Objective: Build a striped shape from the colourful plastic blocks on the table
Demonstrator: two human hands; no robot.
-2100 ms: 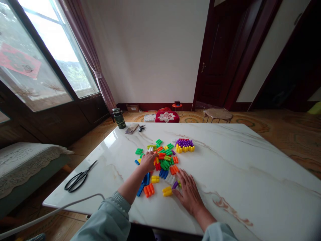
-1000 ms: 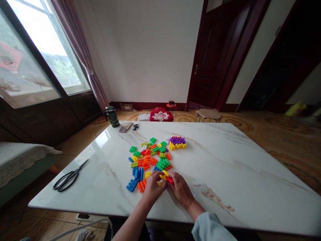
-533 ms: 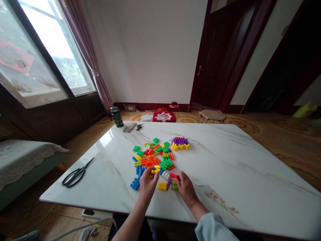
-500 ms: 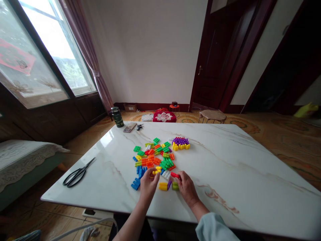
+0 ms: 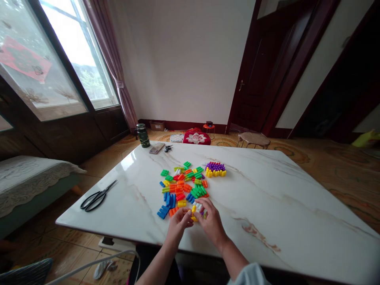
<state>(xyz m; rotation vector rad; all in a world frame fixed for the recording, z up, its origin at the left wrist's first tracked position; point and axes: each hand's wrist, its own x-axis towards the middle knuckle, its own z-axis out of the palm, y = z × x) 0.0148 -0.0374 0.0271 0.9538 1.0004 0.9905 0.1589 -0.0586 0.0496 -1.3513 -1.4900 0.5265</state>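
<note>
A heap of small plastic building blocks (image 5: 184, 184) in green, orange, red, blue and yellow lies on the white marble table (image 5: 267, 198). My left hand (image 5: 179, 221) and my right hand (image 5: 211, 221) meet at the near edge of the heap. Both are closed, pinching yellow blocks (image 5: 194, 213) between them; a purple piece shows beside my right fingers. Farther back sits a joined patch of purple and yellow blocks (image 5: 215, 169).
Black scissors (image 5: 97, 196) lie near the table's left edge. A dark green bottle (image 5: 143, 135), a phone (image 5: 156, 148) and keys (image 5: 168, 148) sit at the far left corner. A small stool (image 5: 253, 138) and red cushion (image 5: 196, 137) stand on the floor behind.
My hands were apart, the left on a yellow block and the right on a red one. They have come together over yellow blocks, nearer to me. The red block no longer shows.
</note>
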